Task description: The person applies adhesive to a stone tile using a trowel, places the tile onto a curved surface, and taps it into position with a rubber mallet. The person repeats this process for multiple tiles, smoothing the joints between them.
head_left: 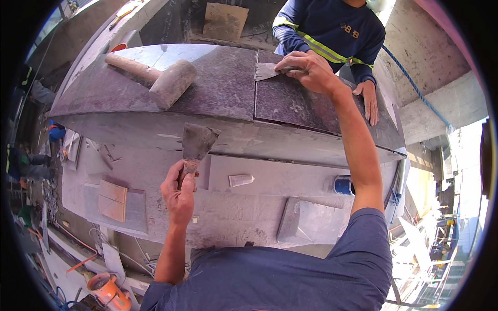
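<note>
Holding scraper (266,71) at slab edge (256,93), mallet (173,84) apart

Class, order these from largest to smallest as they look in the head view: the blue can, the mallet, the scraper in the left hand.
1. Mallet
2. Scraper in left hand
3. Blue can, partly hidden

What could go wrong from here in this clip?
The right hand holds a flat metal putty knife at the joint between two dark speckled stone slabs; prying could chip an edge. A pale-headed, wooden-handled mallet lies near the left slab's front edge and might fall. The co-worker's hand is at the right slab, so a shift might pinch it.
</note>
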Available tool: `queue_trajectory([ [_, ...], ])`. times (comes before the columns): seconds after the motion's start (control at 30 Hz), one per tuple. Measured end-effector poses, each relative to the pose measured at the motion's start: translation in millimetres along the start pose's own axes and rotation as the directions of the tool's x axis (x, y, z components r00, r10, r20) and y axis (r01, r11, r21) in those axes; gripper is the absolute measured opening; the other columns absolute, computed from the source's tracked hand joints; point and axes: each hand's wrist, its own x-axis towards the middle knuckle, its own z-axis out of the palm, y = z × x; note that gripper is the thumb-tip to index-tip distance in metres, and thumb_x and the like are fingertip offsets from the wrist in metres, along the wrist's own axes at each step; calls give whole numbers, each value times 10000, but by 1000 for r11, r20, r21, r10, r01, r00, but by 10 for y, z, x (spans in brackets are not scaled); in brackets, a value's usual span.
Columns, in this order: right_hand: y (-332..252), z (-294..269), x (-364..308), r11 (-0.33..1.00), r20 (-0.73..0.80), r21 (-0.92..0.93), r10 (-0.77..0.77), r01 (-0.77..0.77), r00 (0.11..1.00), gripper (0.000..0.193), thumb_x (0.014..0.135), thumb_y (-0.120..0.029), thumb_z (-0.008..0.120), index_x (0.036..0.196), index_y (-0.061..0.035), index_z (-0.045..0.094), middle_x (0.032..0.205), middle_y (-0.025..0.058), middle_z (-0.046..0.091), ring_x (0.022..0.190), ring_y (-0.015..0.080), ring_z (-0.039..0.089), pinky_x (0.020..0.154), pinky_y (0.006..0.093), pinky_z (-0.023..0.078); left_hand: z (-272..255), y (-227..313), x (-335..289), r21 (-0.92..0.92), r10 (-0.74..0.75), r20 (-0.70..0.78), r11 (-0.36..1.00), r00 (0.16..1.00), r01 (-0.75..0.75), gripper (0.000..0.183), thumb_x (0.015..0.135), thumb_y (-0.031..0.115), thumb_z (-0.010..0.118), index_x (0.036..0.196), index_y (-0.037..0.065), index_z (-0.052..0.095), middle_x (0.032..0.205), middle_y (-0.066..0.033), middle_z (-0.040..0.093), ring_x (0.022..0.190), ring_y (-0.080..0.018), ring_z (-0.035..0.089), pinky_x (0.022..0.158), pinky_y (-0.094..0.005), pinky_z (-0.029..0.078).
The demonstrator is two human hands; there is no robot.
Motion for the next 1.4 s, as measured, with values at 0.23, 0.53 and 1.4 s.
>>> queue_trajectory([
  [0.23,-22,-110,116,997,-1,-51,-54,54,999,400,925,60,743,1240,-173,825,1253,58,783,1165,282,733,1016,400,563,-90,74,6,47,23,-13,999,1000,-22,333,1035,21,586,1348,-60,666,975,-56,716,734,-46,525,646,-238,449],
  [0.53,-186,-218,-124,976,-18,-217,31,-34,999,419,912,43,748,1255,-185,827,1233,68,788,1140,303,739,990,422,569,-126,129,-36,28,11,-13,1000,1000,-11,319,1037,29,589,1332,-42,688,964,-49,717,733,-38,522,634,-230,435],
  [1.4,-3169,1536,-1487,-211,233,969,621,-127,749,471,1139,-153,613,1540,76,522,1125,148,722,802,136,683,560,260,543,281,93,-387,308,140,121,936,983,-172,399,1159,97,536,1540,-20,516,1115,-98,684,944,-164,623,837,-332,538],
])
